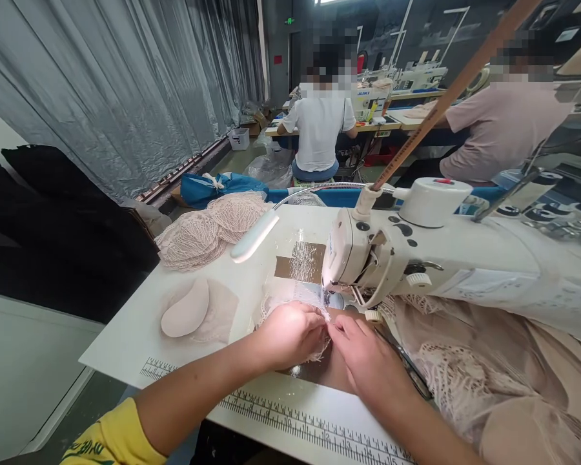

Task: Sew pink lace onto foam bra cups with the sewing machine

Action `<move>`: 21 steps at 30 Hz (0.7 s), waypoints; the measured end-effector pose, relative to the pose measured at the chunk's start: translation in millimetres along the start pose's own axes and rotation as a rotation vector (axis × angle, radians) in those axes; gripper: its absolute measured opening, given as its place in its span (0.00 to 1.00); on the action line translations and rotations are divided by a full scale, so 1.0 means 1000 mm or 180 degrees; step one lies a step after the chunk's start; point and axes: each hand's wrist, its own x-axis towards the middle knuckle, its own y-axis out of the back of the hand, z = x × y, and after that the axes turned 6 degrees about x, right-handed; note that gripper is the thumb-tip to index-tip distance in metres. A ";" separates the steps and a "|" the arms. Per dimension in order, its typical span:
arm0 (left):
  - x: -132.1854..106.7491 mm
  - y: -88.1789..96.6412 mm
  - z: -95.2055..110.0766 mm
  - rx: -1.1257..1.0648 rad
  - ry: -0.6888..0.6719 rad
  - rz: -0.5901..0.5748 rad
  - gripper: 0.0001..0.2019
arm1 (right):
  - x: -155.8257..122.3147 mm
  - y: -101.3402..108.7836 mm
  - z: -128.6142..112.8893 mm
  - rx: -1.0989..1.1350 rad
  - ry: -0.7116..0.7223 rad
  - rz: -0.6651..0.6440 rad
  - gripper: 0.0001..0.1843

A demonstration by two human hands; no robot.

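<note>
A piece of pale lace (319,352) lies under the needle end of a white sewing machine (348,248). My left hand (293,332) is closed on the lace just in front of the needle, fingers bent inward. Close beside it, my right hand (363,345) pinches the lace edge between thumb and forefinger, the fingertips of both hands nearly meeting. Part of the lace is hidden beneath my left hand. A beige bra cup (186,310) rests on thin mesh fabric to the left.
A stack of beige lace pieces (208,232) sits at the table's back left. A small lamp (255,237) on a bendy neck hangs over the table. Beige lace garments (494,381) and dark scissors (409,368) lie at right. Two people sit at machines ahead.
</note>
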 end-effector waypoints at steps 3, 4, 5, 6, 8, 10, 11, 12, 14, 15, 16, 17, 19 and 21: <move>0.001 -0.013 -0.012 0.0110 -0.0178 0.0286 0.13 | 0.003 -0.001 -0.002 -0.0265 -0.0080 0.0022 0.28; 0.003 -0.016 -0.015 0.0184 -0.0200 0.0327 0.13 | 0.005 -0.001 -0.002 -0.0313 -0.0134 0.0007 0.28; 0.004 -0.019 -0.018 0.0255 -0.0217 0.0341 0.13 | 0.007 -0.001 -0.003 -0.0344 -0.0194 -0.0025 0.29; 0.006 -0.020 -0.020 0.0313 -0.0241 0.0344 0.13 | 0.009 0.000 -0.004 -0.0359 -0.0247 -0.0070 0.29; 0.010 -0.020 -0.026 0.0394 -0.0306 0.0362 0.14 | 0.014 0.001 -0.005 -0.0377 -0.0355 -0.0153 0.31; 0.014 -0.019 -0.030 0.0449 -0.0373 0.0401 0.15 | 0.017 0.001 -0.006 -0.0402 -0.0430 -0.0183 0.31; 0.016 -0.018 -0.033 0.0464 -0.0401 0.0416 0.15 | 0.018 0.001 -0.005 -0.0413 -0.0452 -0.0164 0.31; 0.018 -0.018 -0.034 0.0474 -0.0426 0.0426 0.16 | 0.019 0.001 -0.004 -0.0421 -0.0466 -0.0121 0.31; 0.019 -0.018 -0.037 0.0476 -0.0471 0.0411 0.16 | 0.018 -0.001 -0.002 -0.0381 -0.0436 0.0028 0.30; 0.019 -0.017 -0.037 0.0469 -0.0473 0.0406 0.16 | 0.018 -0.002 0.000 -0.0307 -0.0394 0.0135 0.29; 0.019 -0.017 -0.037 0.0460 -0.0462 0.0397 0.16 | 0.017 -0.003 0.003 -0.0190 -0.0341 0.0260 0.28; 0.018 -0.016 -0.037 0.0445 -0.0440 0.0384 0.16 | 0.015 -0.004 0.005 -0.0036 -0.0292 0.0384 0.27; 0.017 -0.014 -0.037 0.0392 -0.0394 0.0325 0.17 | 0.012 -0.004 0.010 0.0303 -0.0245 0.0589 0.24; 0.015 -0.011 -0.037 0.0331 -0.0379 0.0243 0.20 | 0.010 -0.002 0.013 0.0536 -0.0261 0.0713 0.23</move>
